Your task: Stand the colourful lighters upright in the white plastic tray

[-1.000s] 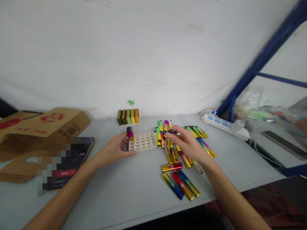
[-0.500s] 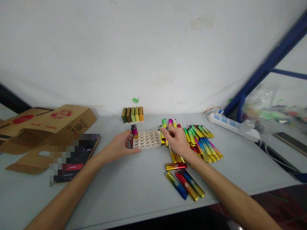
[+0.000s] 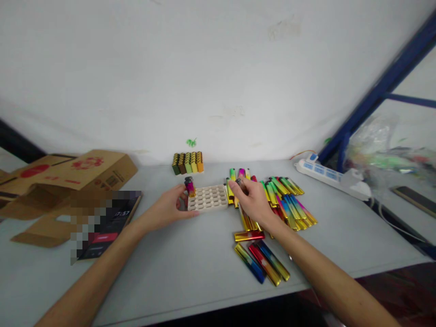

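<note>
Right hand (image 3: 250, 202) closed, fingertips pinching one lighter (image 3: 238, 183) near its dark cap, just beside right edge of slotted tray (image 3: 209, 199). Left hand (image 3: 168, 209) curled around tray's left end, bracing it on desk (image 3: 190, 259). Pink lighter (image 3: 190, 186) stands upright in tray's far-left corner, by left fingertips. Loose lighters (image 3: 289, 204) lie heaped right of tray. Judgement: turn held lighter upright, line base over empty slot, press tray flat against sliding. Block of lighters (image 3: 188, 162) by wall.

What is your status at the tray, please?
Left hand gripping tray. Right hand pinching a lighter beside it. Loose lighters crowd the right.
</note>
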Action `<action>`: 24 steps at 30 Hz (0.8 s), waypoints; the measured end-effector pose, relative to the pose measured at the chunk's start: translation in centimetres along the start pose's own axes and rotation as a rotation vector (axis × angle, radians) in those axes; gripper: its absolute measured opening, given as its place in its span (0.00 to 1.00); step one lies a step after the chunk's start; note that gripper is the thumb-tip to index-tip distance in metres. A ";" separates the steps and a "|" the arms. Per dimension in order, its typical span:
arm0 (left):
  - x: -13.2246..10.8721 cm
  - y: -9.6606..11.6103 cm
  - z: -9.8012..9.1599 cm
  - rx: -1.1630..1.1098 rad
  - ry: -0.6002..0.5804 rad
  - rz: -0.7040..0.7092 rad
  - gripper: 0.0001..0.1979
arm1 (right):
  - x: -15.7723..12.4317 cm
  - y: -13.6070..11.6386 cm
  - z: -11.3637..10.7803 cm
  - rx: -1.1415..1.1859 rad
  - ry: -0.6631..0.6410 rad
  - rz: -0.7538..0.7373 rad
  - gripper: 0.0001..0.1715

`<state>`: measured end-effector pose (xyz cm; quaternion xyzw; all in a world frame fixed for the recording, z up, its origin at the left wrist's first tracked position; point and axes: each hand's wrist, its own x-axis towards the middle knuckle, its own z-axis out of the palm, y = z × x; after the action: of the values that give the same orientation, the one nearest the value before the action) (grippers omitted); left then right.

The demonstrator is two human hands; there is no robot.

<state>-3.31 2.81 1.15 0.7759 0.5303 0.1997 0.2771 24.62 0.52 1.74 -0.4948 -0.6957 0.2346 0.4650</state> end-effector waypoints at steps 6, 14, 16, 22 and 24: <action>-0.1 -0.1 0.1 0.006 -0.002 0.021 0.31 | 0.3 0.4 0.2 0.139 -0.157 -0.049 0.18; -0.1 -0.6 0.5 -0.073 0.026 0.069 0.29 | 2.2 -1.9 2.4 0.120 -0.330 -0.263 0.15; -0.1 -0.5 0.5 -0.097 0.021 0.084 0.30 | 3.0 -2.9 3.3 0.139 -0.343 -0.253 0.12; -0.1 -0.4 0.5 -0.101 0.049 0.112 0.27 | 4.4 -2.5 6.0 0.164 -0.286 -0.196 0.17; -0.1 -0.5 0.5 -0.107 0.045 0.119 0.26 | 4.3 -1.9 6.4 0.156 -0.277 -0.200 0.16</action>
<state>-3.35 2.78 0.42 0.7855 0.4780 0.2610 0.2940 17.77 4.51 2.05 -0.3485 -0.7785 0.3063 0.4227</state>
